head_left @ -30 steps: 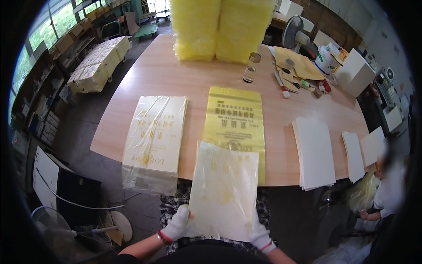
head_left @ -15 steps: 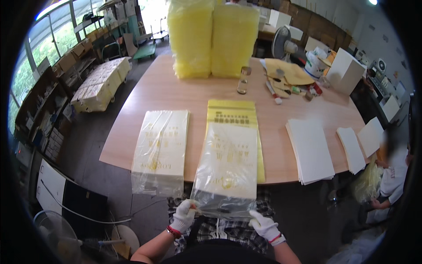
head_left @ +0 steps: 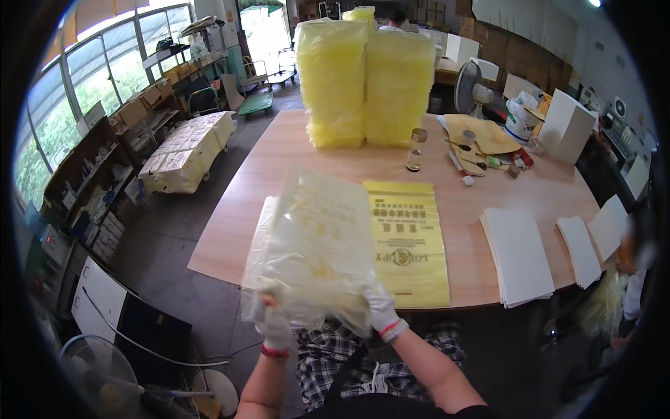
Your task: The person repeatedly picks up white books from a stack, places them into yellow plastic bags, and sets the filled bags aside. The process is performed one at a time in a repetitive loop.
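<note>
Between my gloved hands is a clear plastic bag (head_left: 324, 223) with a white sheet or stack of paper inside, lifted off the table and tilted. My left hand (head_left: 274, 327) is closed on its near left corner, my right hand (head_left: 380, 314) on its near right corner. Below and left of it, another clear packed bag (head_left: 252, 255) lies flat at the table edge, mostly covered by the lifted one. A flat yellow printed plastic bag (head_left: 412, 251) rests to the right. Both hands and the lifted bag are slightly blurred.
Tall yellow bag stacks (head_left: 331, 84) stand at the table's far side, near a glass bottle (head_left: 415, 150). White paper stacks (head_left: 516, 255) lie at right. Behind, there is a grey fan (head_left: 471, 87). A wrapped pallet load (head_left: 187, 153) sits on the left floor. Another person's arm (head_left: 631, 276) shows far right.
Both hands have raised the filled clear bag off the yellow bag and carried it left, over the other packed bag. The yellow bag is now uncovered. The view has shifted.
</note>
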### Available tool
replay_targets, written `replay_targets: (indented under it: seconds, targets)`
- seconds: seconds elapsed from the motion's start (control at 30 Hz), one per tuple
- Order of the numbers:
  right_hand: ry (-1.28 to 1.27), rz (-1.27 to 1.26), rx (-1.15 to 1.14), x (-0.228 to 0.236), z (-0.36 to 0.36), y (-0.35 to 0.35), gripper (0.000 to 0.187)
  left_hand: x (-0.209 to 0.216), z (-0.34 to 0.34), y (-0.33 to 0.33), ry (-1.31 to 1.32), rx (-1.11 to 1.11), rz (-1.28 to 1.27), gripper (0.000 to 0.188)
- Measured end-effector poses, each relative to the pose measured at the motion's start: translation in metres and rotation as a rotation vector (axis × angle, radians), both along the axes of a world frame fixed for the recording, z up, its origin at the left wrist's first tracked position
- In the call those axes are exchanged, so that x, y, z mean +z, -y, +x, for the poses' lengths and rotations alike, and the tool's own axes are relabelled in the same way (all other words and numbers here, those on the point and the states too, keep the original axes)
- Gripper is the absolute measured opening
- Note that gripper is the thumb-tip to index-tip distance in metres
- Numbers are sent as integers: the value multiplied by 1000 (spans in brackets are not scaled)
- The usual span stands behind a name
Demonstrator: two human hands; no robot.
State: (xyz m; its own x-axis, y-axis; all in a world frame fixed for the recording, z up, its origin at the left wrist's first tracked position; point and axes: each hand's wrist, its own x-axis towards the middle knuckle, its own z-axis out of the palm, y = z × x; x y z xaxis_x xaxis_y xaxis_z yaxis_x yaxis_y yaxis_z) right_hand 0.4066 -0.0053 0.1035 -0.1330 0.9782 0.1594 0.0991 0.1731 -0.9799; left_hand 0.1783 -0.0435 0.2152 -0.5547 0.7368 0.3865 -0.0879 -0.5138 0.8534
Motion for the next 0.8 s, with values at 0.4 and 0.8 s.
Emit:
replay_targets:
  seconds: [0.4,0.8]
  targets:
    - [-297,-755,255,-34,-71,45,32,-222,-165,24,371,94,-686,9]
    - [-258,-923,-234,-22,97,111,31,-37,160,-41,-1069,-487,-142,24]
